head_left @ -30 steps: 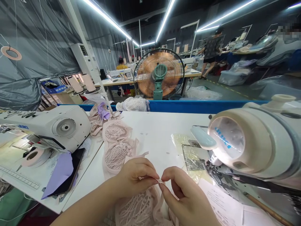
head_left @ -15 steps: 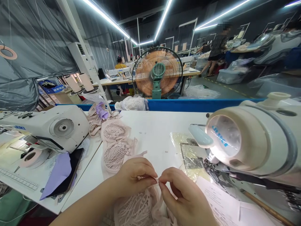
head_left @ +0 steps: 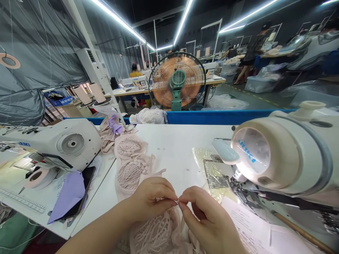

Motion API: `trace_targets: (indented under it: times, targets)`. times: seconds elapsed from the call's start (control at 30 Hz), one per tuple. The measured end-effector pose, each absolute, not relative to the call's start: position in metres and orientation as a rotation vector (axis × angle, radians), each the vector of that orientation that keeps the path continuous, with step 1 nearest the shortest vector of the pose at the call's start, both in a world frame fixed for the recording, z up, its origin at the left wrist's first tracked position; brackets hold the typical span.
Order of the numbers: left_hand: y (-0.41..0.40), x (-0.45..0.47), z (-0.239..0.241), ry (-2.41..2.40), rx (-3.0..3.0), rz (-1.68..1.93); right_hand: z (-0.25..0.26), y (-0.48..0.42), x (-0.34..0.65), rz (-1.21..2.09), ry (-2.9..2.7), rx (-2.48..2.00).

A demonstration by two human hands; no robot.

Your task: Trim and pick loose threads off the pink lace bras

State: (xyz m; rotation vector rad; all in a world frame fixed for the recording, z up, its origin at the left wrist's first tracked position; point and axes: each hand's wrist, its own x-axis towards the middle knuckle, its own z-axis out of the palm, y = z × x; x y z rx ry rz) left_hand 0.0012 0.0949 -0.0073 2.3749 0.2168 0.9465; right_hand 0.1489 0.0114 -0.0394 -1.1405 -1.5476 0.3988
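My left hand (head_left: 153,197) and my right hand (head_left: 203,215) meet fingertip to fingertip above the table's front edge. Both are closed in a pinch on a small pale edge of a beige lace bra (head_left: 156,234). The bra's lace cup hangs and lies below the fingers, partly covered by my hands. Exactly which part of it sits between the fingertips is hidden. Beyond my left hand, more beige lace cups (head_left: 131,174) lie flat in a row on the white table (head_left: 174,141).
A sewing machine (head_left: 275,155) stands close on the right, with printed paper (head_left: 246,218) below it. At left are another machine (head_left: 71,141), a tape roll (head_left: 39,177), purple paper (head_left: 67,194) and a dark phone-like device (head_left: 88,176). A large fan (head_left: 177,79) stands behind the table.
My hands keep nearly the same pinch, with only a slight shift of the right fingers. In the background, a standing person has moved a little to the right.
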Motion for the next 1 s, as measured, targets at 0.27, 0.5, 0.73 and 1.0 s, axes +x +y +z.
trace_targets:
  times: [0.27,0.5,0.73,1.0]
  targets:
    - [0.0952,0.0027,-0.009,0.208,2.359,0.984,-0.0389,0.0091,0.1475,0.417,-1.489,-1.327]
    - [0.0945,0.0015,-0.0097,0.204,2.335,0.999,-0.0379,0.0096,0.1479,0.468,-1.518,-1.271]
    - [0.0938,0.0024,-0.0084,0.208,2.343,0.982,-0.0372,0.0097,0.1487,0.517,-1.524,-1.248]
    - [0.0937,0.0012,-0.0081,0.211,2.351,0.965,-0.0333,0.0081,0.1486,0.693,-1.46,-1.379]
